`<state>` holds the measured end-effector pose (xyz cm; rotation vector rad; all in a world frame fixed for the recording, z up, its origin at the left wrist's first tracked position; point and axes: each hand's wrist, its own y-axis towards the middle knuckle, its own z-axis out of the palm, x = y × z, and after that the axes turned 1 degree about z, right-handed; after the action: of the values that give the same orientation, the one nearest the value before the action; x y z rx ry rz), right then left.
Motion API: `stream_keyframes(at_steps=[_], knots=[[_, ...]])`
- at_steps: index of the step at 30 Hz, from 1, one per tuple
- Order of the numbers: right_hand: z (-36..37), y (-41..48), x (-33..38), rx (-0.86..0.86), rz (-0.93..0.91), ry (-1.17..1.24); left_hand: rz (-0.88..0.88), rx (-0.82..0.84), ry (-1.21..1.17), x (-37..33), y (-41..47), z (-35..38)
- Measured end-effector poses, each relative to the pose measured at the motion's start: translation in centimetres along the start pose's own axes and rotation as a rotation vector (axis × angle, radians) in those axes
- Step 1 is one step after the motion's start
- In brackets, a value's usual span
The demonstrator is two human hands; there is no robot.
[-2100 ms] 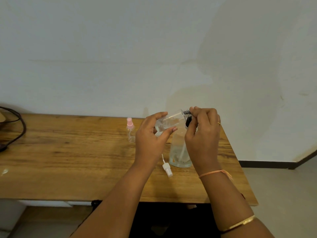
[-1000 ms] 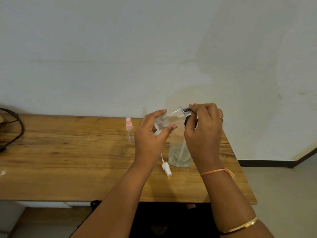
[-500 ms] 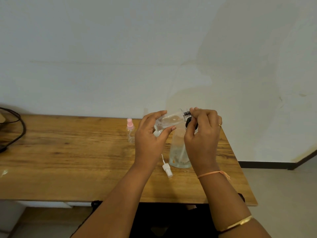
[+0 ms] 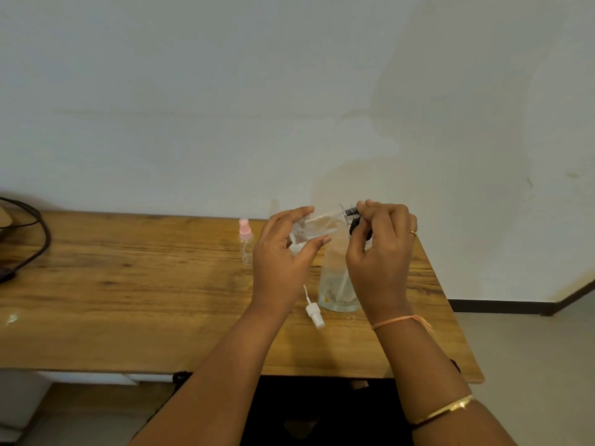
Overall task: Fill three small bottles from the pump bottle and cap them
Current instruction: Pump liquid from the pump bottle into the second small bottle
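My left hand (image 4: 283,252) grips a small clear bottle (image 4: 322,225), tilted almost on its side with its neck pointing right. That neck meets the black pump head (image 4: 355,220) of the large clear pump bottle (image 4: 336,284), which stands on the wooden table (image 4: 128,284). My right hand (image 4: 380,249) is closed over the pump head and hides most of it. A white spray cap (image 4: 314,313) with its thin tube lies on the table below my left hand. A small bottle with a pink spray cap (image 4: 246,241) stands upright left of my left hand.
A black cable (image 4: 35,246) loops at the table's far left edge. The table's right edge runs close behind the pump bottle, with floor beyond. A pale wall stands just behind the table.
Both hands stay on the small bottle and the pump head, bobbing slightly up and down. The capped pink bottle and the white cap have not moved.
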<state>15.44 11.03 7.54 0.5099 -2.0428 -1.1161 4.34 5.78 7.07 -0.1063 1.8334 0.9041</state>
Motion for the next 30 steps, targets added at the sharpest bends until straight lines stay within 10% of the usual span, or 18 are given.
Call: stream_keyframes(at_steps=[30], knots=[[-0.6, 0.7, 1.0, 0.024, 0.031, -0.014, -0.032, -0.008, -0.017, -0.4, 0.1, 0.2]])
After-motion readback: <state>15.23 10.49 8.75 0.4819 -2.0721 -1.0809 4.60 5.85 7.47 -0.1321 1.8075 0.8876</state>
